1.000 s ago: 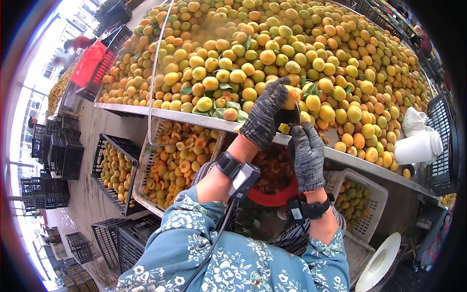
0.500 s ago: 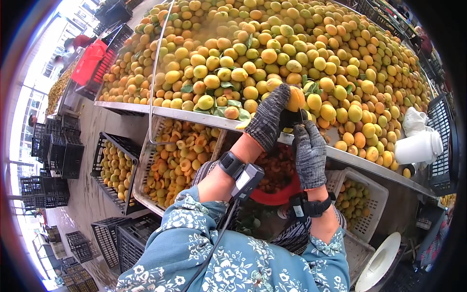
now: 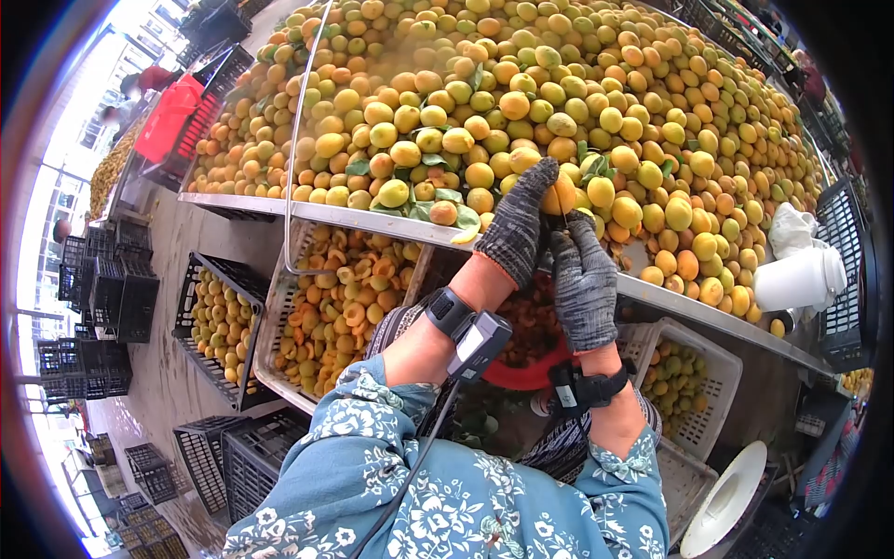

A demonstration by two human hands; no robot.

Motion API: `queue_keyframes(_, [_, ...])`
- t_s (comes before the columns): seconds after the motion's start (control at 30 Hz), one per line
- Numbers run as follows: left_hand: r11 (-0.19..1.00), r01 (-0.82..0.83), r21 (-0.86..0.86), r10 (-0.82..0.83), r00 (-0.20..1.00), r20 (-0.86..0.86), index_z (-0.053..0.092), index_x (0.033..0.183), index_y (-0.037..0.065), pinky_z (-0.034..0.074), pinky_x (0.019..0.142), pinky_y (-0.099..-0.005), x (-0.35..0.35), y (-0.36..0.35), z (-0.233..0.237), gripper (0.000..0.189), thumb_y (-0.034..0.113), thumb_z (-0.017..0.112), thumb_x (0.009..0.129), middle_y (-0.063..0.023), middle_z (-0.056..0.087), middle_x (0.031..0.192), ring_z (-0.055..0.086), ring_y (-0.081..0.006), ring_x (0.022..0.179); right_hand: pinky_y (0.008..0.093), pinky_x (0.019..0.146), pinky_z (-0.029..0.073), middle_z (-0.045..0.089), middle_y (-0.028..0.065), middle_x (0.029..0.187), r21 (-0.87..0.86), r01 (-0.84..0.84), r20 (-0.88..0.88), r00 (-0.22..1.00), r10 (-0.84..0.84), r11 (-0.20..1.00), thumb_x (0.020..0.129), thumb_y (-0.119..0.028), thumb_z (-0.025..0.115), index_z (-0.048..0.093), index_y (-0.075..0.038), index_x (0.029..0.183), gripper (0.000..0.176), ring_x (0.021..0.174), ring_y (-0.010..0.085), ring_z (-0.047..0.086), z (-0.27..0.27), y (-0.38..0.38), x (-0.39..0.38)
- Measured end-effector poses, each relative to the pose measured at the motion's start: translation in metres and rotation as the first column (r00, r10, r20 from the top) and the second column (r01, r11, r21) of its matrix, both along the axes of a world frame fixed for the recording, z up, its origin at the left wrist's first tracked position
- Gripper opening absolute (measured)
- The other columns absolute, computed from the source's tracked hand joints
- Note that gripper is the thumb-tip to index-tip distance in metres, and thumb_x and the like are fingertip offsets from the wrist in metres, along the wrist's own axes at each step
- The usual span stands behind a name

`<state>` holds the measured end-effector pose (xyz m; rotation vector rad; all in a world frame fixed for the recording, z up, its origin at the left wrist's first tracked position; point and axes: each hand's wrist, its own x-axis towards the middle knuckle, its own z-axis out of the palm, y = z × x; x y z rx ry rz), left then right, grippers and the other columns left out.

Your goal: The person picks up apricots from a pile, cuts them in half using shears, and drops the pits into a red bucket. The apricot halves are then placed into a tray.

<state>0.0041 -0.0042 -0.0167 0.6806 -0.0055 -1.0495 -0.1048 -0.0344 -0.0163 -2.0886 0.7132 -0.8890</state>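
Note:
My left hand [image 3: 518, 222], in a dark grey knit glove, is closed around an orange apricot [image 3: 561, 194] just above the front edge of the fruit table. My right hand [image 3: 586, 284], gloved the same way, is right below it with the fingers pinched together. A thin, dark tool [image 3: 565, 221] shows between its fingertips and meets the underside of the apricot; most of it is hidden. Behind both hands rises a large heap of whole apricots [image 3: 521, 107] with some green leaves. Under them sits a red tub [image 3: 531, 374] with dark reddish-brown pieces inside.
A pale crate of halved apricots [image 3: 340, 307] stands below the table's metal edge [image 3: 372, 219]. Left of it is a black crate [image 3: 247, 373] with fruit. At right are another pale crate [image 3: 726, 373], a white container [image 3: 792, 282] and a white hat [image 3: 726, 498].
My right hand has shifted slightly left and up, closer to the apricot. The apricot has moved a little left and is more covered by my left fingers.

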Motion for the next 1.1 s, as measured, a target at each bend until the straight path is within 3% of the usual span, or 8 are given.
queue_keyframes(0.3, [0.998,-0.027,-0.054,0.026,0.999,-0.024,0.054,0.099,0.011,0.053,0.059,-0.0365,0.018,0.005,0.0,0.03,0.036,0.062,0.084,-0.0054,0.059,0.077,0.062,-0.0237,0.067,0.02,0.054,0.037,0.057,-0.0036,0.072,0.831,-0.215,0.126,0.971,0.202,0.512,0.09,-0.018,0.056,0.062,-0.001,0.093,0.019,0.062,0.0037,0.046,0.012,-0.019,-0.017])
queue_keyframes(0.47, [0.999,0.012,0.034,-0.013,0.999,0.047,0.057,0.087,0.011,0.047,0.046,-0.0293,0.028,0.008,-0.005,0.025,0.036,0.061,0.084,-0.0035,0.057,0.069,0.058,-0.0185,0.055,0.0173,0.04,0.027,0.049,-0.0067,0.06,0.758,-0.298,0.361,0.932,0.008,0.58,0.083,-0.019,0.065,0.06,-0.007,0.087,0.013,0.046,0.0017,0.04,0.015,-0.054,-0.038])
queue_keyframes(0.63, [0.966,0.162,0.201,-0.235,0.876,0.422,0.061,0.092,0.009,0.045,0.058,-0.0205,-0.007,0.001,0.004,0.023,0.03,0.053,0.091,0.0,0.06,0.075,0.057,-0.0089,0.067,0.0203,0.068,0.046,0.058,-0.0012,0.085,0.676,-0.246,0.35,0.937,-0.01,0.695,0.075,-0.008,0.072,0.059,-0.001,0.105,0.034,0.074,0.0084,0.055,0.024,-0.052,-0.027])
queue_keyframes(0.8, [0.944,0.307,0.118,-0.328,0.909,0.256,0.061,0.096,0.008,0.044,0.063,-0.0179,-0.019,0.002,0.0,0.02,0.026,0.054,0.091,0.0013,0.06,0.083,0.055,-0.0064,0.075,0.0199,0.066,0.047,0.063,0.0025,0.089,0.697,-0.334,0.377,0.923,0.071,0.635,0.073,-0.007,0.069,0.06,-0.001,0.107,0.036,0.073,0.008,0.057,0.017,-0.055,-0.023])
queue_keyframes(0.87, [0.937,0.268,0.224,-0.346,0.802,0.487,0.059,0.1,0.008,0.045,0.06,-0.0185,-0.015,0.002,-0.018,0.024,0.029,0.054,0.09,0.0009,0.059,0.081,0.055,-0.006,0.072,0.0192,0.063,0.047,0.063,0.0035,0.09,0.716,-0.384,0.428,0.901,0.068,0.582,0.073,-0.009,0.068,0.06,-0.001,0.107,0.035,0.072,0.0082,0.057,0.012,-0.061,-0.03])
queue_keyframes(0.9, [0.982,-0.112,-0.155,0.182,0.29,0.94,0.057,0.109,0.008,0.045,0.057,-0.0197,-0.023,-0.001,-0.017,0.033,0.033,0.053,0.088,-0.0007,0.058,0.075,0.055,-0.0076,0.065,0.018,0.059,0.046,0.063,0.0037,0.089,0.783,-0.394,0.446,0.895,0.006,0.481,0.074,-0.012,0.065,0.06,-0.001,0.107,0.035,0.07,0.0083,0.058,0.017,-0.063,-0.039])
queue_keyframes(1.07, [0.996,0.047,0.076,-0.088,0.362,0.928,0.052,0.121,0.007,0.048,0.059,-0.0223,-0.015,0.01,0.006,0.039,0.021,0.057,0.086,-0.0058,0.059,0.083,0.058,-0.0127,0.07,0.0192,0.041,0.033,0.047,-0.0037,0.058,0.83,-0.43,0.534,0.797,-0.283,0.355,0.076,-0.02,0.064,0.061,-0.008,0.098,0.025,0.043,0.0057,0.04,0.017,-0.053,-0.034])
queue_keyframes(1.1, [0.977,0.178,0.12,-0.208,0.66,0.722,0.053,0.121,0.007,0.05,0.062,-0.0238,-0.012,0.012,0.012,0.035,0.018,0.055,0.087,-0.0061,0.06,0.088,0.06,-0.013,0.074,0.02,0.04,0.033,0.043,-0.0043,0.055,0.847,-0.419,0.507,0.823,-0.257,0.327,0.077,-0.02,0.063,0.061,-0.009,0.097,0.023,0.042,0.0059,0.039,0.015,-0.057,-0.038])
